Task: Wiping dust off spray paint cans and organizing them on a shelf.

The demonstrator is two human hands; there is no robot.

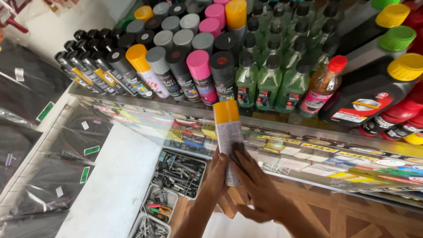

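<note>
Spray can (228, 136) with orange cap, held upright just in front of the glass shelf (308, 132), cap level with the shelf's front edge. Left hand (217, 174) wraps the can's lower body from the left, fingers clenched round it. Right hand (257, 187) on the can's right side, fingers laid flat over the label, gripping too. On the shelf, behind the can: rows of spray cans (176, 57) with grey, black, pink and orange caps; right of those, green bottles (269, 79), then black oil jugs (374, 88) with yellow and green caps. Below the shelf, left of the hands: tool trays (178, 174) with screwdrivers and pliers.
</note>
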